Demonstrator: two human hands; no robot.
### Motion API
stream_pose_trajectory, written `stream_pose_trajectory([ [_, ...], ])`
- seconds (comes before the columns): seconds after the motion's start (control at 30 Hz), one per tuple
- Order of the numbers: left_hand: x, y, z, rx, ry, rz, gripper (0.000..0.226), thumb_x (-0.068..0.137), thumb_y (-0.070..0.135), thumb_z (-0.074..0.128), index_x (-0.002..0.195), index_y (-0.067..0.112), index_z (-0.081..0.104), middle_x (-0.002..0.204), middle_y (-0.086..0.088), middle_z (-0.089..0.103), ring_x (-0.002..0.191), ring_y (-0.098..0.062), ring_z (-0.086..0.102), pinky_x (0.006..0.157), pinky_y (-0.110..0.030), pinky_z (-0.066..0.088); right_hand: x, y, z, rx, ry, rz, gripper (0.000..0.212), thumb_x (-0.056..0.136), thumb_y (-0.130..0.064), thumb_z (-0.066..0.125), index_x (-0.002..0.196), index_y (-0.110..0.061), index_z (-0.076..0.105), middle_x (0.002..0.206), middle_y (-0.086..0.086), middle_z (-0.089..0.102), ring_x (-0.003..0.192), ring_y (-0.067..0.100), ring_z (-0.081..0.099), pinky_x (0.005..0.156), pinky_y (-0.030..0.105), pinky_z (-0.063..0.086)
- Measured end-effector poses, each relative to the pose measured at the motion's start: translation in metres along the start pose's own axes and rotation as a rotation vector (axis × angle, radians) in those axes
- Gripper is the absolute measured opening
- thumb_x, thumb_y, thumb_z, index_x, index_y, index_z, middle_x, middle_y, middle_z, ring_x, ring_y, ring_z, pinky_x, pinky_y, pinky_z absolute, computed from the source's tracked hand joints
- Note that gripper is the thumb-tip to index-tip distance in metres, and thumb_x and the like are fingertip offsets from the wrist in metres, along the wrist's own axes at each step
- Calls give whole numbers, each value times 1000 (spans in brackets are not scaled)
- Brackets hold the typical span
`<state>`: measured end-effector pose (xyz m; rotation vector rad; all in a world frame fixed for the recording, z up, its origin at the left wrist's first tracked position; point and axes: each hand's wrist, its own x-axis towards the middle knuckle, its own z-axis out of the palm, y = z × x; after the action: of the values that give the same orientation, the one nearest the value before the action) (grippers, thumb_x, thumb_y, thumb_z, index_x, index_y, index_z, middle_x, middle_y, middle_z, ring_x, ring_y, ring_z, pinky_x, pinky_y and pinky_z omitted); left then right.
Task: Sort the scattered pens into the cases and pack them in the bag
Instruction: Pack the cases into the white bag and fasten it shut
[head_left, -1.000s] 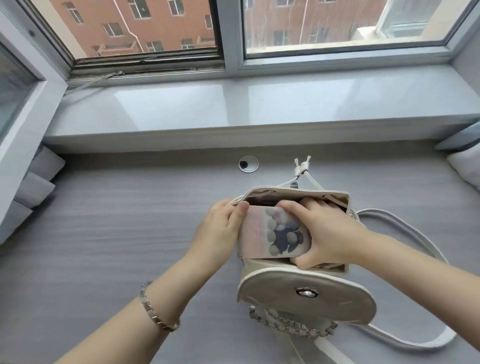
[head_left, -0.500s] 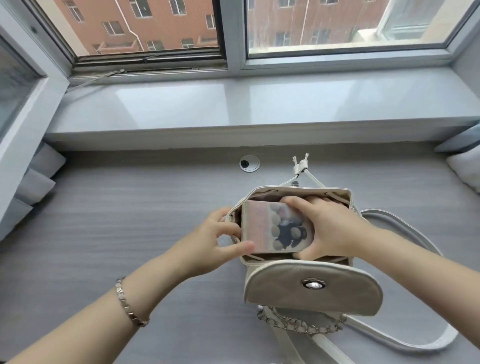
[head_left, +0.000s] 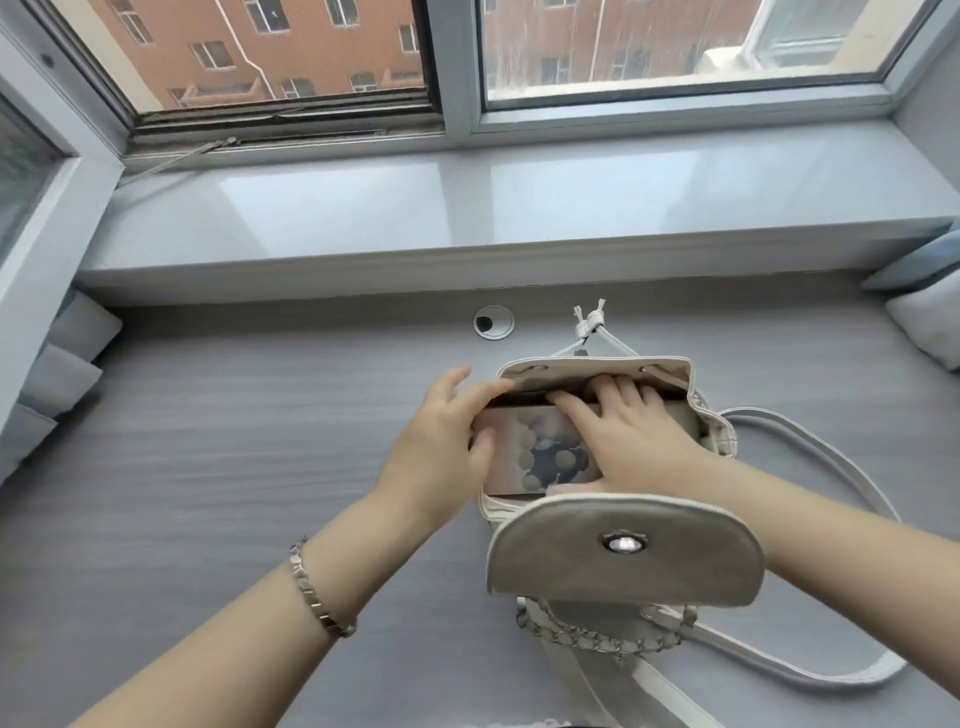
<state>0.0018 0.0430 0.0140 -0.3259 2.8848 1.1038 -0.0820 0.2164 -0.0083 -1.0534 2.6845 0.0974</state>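
nearest, a chain (head_left: 597, 636) and the open flap (head_left: 561, 577) of the bag (head_left: 597, 366), which sits on the grey desk (head_left: 234, 441). a bracelet (head_left: 311, 587) circles the left wrist. the printed case (head_left: 540, 452) lies flat in the bag's mouth. the right grip (head_left: 639, 436) clasps it, fingers over its far edge, thumb at the near edge. the left grip (head_left: 441, 441) is loose, fingers straight on the bag's rim, thumb touching the case's end. beyond them, a cable hole (head_left: 493, 322), then the windowsill (head_left: 467, 208).

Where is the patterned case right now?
Head view, right of centre: the patterned case sits in the open bag, between the left hand and right hand.
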Motion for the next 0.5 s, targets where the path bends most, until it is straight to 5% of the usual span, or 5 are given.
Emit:
stream_pose_trajectory([
  [0.1, 0, 3, 9, 5, -70, 66, 68, 82, -13, 37, 138, 25, 44, 150, -6, 34, 139, -18, 32, 107, -19, 27, -3, 1, 2, 73, 47, 1, 88, 66, -67, 13, 142, -26, 31, 128, 12, 49, 116, 31, 46, 96, 41, 35],
  [0.2, -7, -2, 18, 88, -62, 106, 76, 81, -15, 37, 144, 28, 30, 153, -7, 27, 138, -22, 33, 108, -29, 33, -4, -5, 5, 27, 61, -7, 75, 73, -60, 20, 128, -21, 52, 112, 8, 65, 99, 28, 61, 84, 41, 46],
  [0.3, -5, -4, 21, 218, -35, 113, 81, 83, -9, 39, 144, 40, 20, 154, -1, 26, 130, -24, 41, 98, -32, 42, -3, -3, 2, 100, 0, -33, 64, 85, -59, 29, 141, -27, 28, 138, 3, 44, 126, 24, 41, 102, 37, 28],
  [0.4, -1, -4, 17, 294, -24, 109, 77, 84, 1, 41, 141, 48, 24, 151, 5, 31, 124, -22, 46, 91, -34, 46, -13, 13, -11, 325, 32, -142, 52, 89, -30, 52, 138, -21, 37, 141, 1, 42, 130, 21, 39, 107, 30, 28],
  [0.5, -4, -1, 12, 227, 44, 209, 79, 78, 3, 34, 138, 53, 24, 135, 4, 50, 109, -24, 55, 76, -34, 48, -32, 27, -34, 299, 362, -305, 26, 85, -12, 48, 101, -13, 68, 108, 4, 66, 94, 25, 65, 77, 31, 53],
])
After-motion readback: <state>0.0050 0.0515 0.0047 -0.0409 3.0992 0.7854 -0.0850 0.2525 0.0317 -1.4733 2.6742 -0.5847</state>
